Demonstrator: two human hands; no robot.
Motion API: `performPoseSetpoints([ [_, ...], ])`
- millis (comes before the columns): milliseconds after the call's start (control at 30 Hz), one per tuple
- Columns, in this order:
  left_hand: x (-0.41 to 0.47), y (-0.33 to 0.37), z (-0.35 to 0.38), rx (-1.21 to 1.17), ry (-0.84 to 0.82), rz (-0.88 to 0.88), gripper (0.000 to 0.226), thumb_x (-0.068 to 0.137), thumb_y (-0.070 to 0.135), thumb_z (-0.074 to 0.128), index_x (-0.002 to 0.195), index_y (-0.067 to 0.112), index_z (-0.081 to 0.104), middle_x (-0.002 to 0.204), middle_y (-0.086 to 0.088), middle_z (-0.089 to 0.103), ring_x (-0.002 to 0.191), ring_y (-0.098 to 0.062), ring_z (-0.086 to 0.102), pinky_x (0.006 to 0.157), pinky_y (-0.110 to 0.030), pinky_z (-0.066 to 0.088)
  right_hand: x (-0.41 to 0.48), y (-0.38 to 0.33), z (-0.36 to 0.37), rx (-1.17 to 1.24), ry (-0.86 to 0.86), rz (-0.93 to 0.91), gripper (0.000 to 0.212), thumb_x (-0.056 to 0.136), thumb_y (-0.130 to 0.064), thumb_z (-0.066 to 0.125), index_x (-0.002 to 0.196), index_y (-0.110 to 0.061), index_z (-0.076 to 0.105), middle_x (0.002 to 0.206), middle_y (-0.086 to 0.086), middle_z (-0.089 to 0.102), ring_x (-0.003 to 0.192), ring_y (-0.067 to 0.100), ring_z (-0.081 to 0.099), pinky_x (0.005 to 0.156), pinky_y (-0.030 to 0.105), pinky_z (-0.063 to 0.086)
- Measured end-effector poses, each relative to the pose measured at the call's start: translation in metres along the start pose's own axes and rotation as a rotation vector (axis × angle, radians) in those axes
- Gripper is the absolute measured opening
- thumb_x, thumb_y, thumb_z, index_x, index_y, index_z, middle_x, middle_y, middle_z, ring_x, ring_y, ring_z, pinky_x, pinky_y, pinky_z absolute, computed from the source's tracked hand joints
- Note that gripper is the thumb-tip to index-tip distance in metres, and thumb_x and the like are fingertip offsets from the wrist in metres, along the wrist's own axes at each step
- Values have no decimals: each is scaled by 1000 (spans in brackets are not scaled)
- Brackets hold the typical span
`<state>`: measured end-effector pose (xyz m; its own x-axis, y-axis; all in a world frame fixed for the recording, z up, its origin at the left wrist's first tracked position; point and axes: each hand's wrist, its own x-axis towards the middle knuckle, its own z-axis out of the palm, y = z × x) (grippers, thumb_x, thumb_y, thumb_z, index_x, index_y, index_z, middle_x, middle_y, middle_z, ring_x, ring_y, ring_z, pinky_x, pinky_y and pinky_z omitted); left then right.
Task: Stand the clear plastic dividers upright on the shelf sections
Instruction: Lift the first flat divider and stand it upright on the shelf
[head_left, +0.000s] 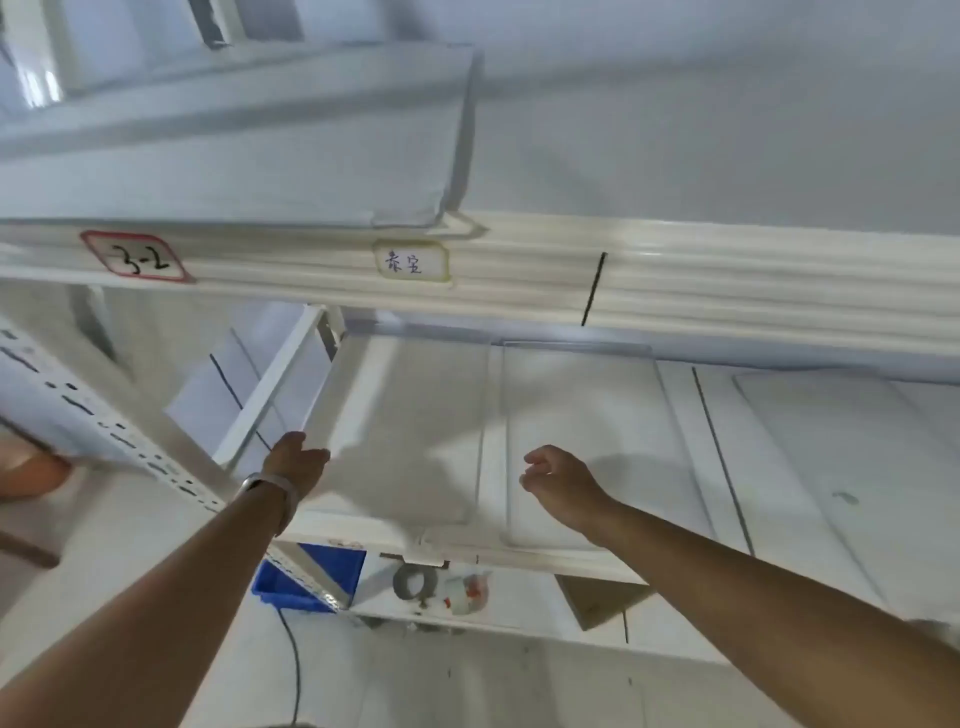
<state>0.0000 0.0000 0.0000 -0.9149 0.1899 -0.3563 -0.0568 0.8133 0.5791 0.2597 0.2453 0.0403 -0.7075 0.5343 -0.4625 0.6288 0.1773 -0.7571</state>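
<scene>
Two bare forearms reach from the bottom corners up to a white shelf (649, 564) where clear dividers are being set.

The left hand (298, 460), a band on its wrist, grips the near-left edge of a clear plastic divider (405, 431), thumb over the rim; the sheet looks tipped up off the shelf board, probably so it can be swung upright at the section's left end. The right hand (558, 480) hangs open with fingers loosely curled, empty, just right of that sheet, likely ready to steady it. Beyond its fingertips a second clear divider (582, 441) appears to lie flat on the board. Below the left wrist sits a blue bin (311, 577).
</scene>
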Motion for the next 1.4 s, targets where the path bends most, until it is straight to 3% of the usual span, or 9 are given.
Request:
performPoseSetpoints([
  [133, 11, -1, 7, 4, 18, -167, 62, 88, 15, 58, 143, 0, 35, 140, -23, 45, 123, -41, 48, 98, -44, 42, 28, 4, 27, 49, -34, 105, 48, 85, -18, 58, 132, -9, 55, 124, 5, 60, 109, 22, 61, 95, 37, 52],
  [300, 21, -5, 14, 87, 47, -243, 57, 81, 20, 62, 131, -1, 44, 130, -25, 52, 115, -44, 53, 91, -48, 49, 46, 1, 59, 277, -42, 268, 50, 85, 4, 53, 134, 13, 45, 113, 18, 61, 80, 24, 52, 81, 38, 54],
  [567, 17, -10, 19, 271, 74, -334, 68, 75, 37, 68, 127, 3, 42, 130, -19, 42, 121, -37, 43, 98, -47, 39, 58, -4, 88, 353, 32, 308, 34, 83, 10, 50, 116, 8, 59, 100, 20, 63, 78, 29, 64, 67, 33, 61],
  [700, 18, -8, 11, 313, -13, -342, 71, 76, 39, 65, 130, 2, 41, 133, -19, 42, 126, -39, 38, 98, -48, 37, 63, -4, 83, 495, 71, 443, 16, 87, 12, 52, 81, 2, 62, 73, 16, 62, 60, 24, 62, 79, 42, 61],
  [800, 18, -10, 10, 308, -25, -354, 66, 73, 39, 66, 127, 5, 46, 131, -17, 45, 125, -37, 39, 96, -46, 37, 68, -3, 81, 551, 74, 503, 14, 89, 12, 51, 86, 3, 61, 74, 17, 61, 59, 23, 59, 63, 34, 59],
  [900, 16, -14, 10, 305, 8, -344, 67, 71, 43, 65, 125, 4, 51, 127, -17, 50, 121, -35, 45, 83, -41, 38, 69, -2, 77, 545, 86, 522, 18, 87, 15, 47, 91, 4, 61, 75, 16, 61, 64, 22, 57, 68, 35, 59],
  [1067, 7, -6, -4, -154, 26, -318, 73, 73, 33, 73, 131, -1, 45, 126, -17, 59, 107, -34, 60, 87, -40, 51, 65, 4, 75, 599, 97, 523, 22, 86, 18, 46, 87, 5, 63, 75, 15, 61, 61, 20, 54, 72, 30, 55],
  [1200, -17, 8, -39, -297, -54, -123, 26, 92, 17, 59, 108, -3, 62, 85, -6, 71, 57, -14, 59, 37, -18, 43, 59, 7, 70, 666, 71, 534, 23, 90, 15, 49, 75, 4, 62, 75, 15, 65, 59, 20, 54, 77, 29, 54],
  [1400, -69, 56, -78, -435, -245, 111, 31, 80, 8, 68, 110, 13, 64, 83, -13, 69, 53, -18, 56, 56, -27, 46, 56, 3, 77, 652, 39, 502, 56, 74, 33, 20, 89, 2, 65, 79, 15, 63, 67, 23, 62, 62, 28, 57],
])
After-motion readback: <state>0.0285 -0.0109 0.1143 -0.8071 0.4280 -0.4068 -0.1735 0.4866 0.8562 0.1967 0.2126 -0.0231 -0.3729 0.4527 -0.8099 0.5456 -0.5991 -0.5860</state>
